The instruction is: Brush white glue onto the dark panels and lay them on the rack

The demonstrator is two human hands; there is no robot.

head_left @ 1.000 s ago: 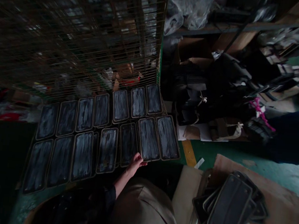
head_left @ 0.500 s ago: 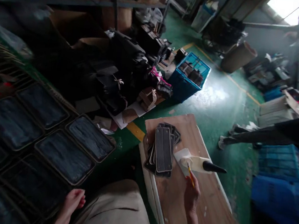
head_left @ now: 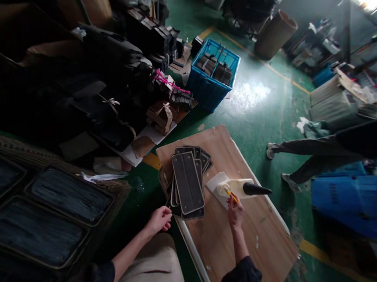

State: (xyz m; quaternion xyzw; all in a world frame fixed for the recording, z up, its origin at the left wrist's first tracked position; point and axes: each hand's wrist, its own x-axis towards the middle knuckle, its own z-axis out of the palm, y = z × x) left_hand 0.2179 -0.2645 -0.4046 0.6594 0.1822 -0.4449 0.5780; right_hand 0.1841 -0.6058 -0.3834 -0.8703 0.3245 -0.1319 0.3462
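My right hand (head_left: 235, 212) is closed around a thin brush with a yellow handle (head_left: 232, 196). The brush's tip is down in the round opening of a cream-coloured bottle (head_left: 242, 185), which lies on its side with a black conical end. Beneath the bottle is a pale sheet (head_left: 216, 181). To its left, a fanned stack of dark rectangular panels (head_left: 188, 181) with light edges rests on the wooden board (head_left: 261, 243). My left hand (head_left: 160, 219), fingers curled, is by the stack's near left corner; whether it touches the panels I cannot tell.
Dark panels with a streaky sheen (head_left: 71, 194) lie in rows on a rack at left. A blue crate (head_left: 211, 83) holds bundles on the green floor (head_left: 244, 120). A person's legs (head_left: 309, 149) are at right, beside blue bins (head_left: 353, 203).
My left hand has moved right, from beside the rack to the panel stack's corner. My right hand keeps the brush in the bottle's opening. The view has shifted right and down.
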